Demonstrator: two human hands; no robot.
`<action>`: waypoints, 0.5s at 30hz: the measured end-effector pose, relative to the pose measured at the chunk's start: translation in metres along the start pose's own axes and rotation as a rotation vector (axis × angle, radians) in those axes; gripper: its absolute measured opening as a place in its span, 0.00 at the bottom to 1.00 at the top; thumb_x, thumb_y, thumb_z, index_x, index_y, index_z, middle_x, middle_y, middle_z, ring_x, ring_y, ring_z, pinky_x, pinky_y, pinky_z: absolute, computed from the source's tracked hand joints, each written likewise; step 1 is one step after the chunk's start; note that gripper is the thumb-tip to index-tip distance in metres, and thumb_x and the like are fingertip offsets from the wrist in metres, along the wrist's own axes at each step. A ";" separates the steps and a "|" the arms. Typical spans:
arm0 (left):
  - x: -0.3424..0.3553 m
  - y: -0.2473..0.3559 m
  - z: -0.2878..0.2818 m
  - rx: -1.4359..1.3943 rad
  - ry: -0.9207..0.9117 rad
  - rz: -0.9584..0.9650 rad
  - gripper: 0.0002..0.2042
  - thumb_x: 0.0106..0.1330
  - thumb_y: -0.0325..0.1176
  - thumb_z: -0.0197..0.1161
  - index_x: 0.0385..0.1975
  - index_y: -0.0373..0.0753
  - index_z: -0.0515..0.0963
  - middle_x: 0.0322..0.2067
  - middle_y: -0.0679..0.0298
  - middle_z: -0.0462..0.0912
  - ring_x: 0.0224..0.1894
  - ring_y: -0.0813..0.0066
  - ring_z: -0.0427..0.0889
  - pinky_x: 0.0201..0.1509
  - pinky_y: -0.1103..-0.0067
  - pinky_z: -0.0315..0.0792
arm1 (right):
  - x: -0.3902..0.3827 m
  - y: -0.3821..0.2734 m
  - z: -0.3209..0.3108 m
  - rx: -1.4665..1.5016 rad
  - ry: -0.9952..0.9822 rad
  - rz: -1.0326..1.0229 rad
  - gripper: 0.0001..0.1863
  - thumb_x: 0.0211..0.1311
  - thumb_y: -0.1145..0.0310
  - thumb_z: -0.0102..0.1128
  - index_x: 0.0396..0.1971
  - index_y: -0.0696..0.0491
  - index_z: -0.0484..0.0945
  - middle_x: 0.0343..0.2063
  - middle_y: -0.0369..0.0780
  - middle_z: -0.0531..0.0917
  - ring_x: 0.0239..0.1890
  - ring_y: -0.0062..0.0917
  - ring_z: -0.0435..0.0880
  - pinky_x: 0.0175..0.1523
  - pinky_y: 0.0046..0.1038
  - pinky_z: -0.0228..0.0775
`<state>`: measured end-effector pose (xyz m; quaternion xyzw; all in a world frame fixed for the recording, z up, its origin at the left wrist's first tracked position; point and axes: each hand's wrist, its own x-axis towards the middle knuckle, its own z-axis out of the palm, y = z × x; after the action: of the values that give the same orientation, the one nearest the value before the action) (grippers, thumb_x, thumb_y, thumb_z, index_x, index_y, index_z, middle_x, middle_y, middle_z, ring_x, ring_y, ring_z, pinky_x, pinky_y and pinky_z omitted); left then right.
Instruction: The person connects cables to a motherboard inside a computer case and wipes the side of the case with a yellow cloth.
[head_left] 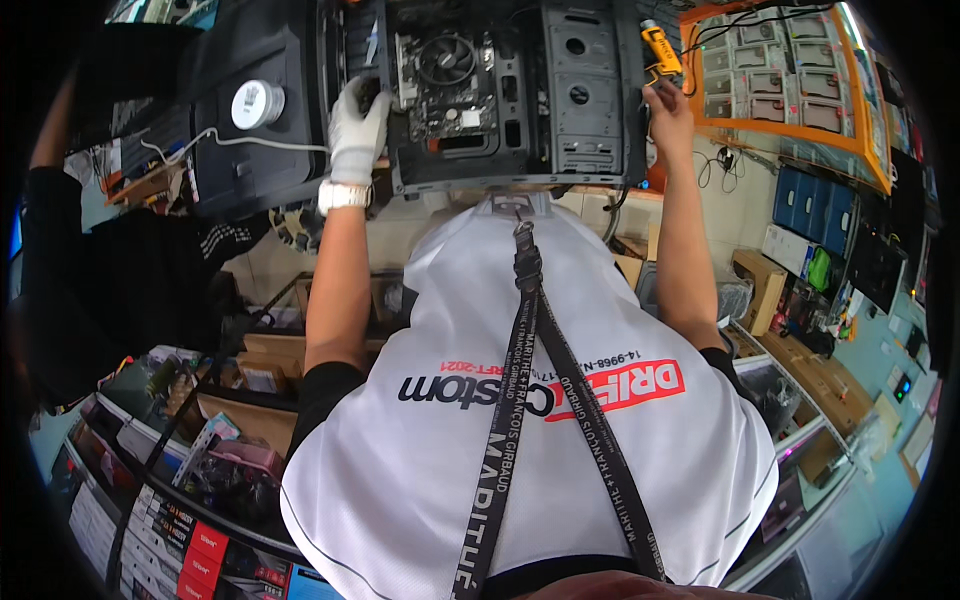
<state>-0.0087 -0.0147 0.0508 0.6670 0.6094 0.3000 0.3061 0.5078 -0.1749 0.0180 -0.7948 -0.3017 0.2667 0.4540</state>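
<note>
An opened black computer case [590, 120] lies in front of me, its inside facing up. Inside it is a motherboard [470, 122] with a round black cooling fan [447, 62]. My left hand [357, 135], in a white glove with a pale watch at the wrist, is at the case's left edge, fingers curled round a dark part there. My right hand [670, 122] is bare, just past the case's right side. Its fingers close on the dark lower end of a yellow-and-black power screwdriver [658, 48], partly hidden by the fingers.
Left of the case, a white round tub [257, 104] stands on a black panel [240, 170], with a white cable [270, 146] across it. An orange-framed rack [780, 75] stands at the right. A person in dark clothing [110, 270] is at my left. Cardboard boxes [765, 290] stand behind at right.
</note>
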 end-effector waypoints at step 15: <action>0.024 0.014 0.016 0.009 0.042 -0.024 0.29 0.63 0.23 0.65 0.69 0.34 0.85 0.46 0.54 0.96 0.44 0.69 0.94 0.54 0.74 0.84 | 0.006 -0.075 0.037 -0.702 0.122 0.005 0.59 0.63 0.17 0.65 0.72 0.60 0.83 0.61 0.60 0.90 0.68 0.57 0.87 0.73 0.50 0.78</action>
<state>0.0140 0.0076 0.0522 0.6546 0.6249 0.3077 0.2938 0.4679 -0.1195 0.0673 -0.9176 -0.3453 0.1000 0.1695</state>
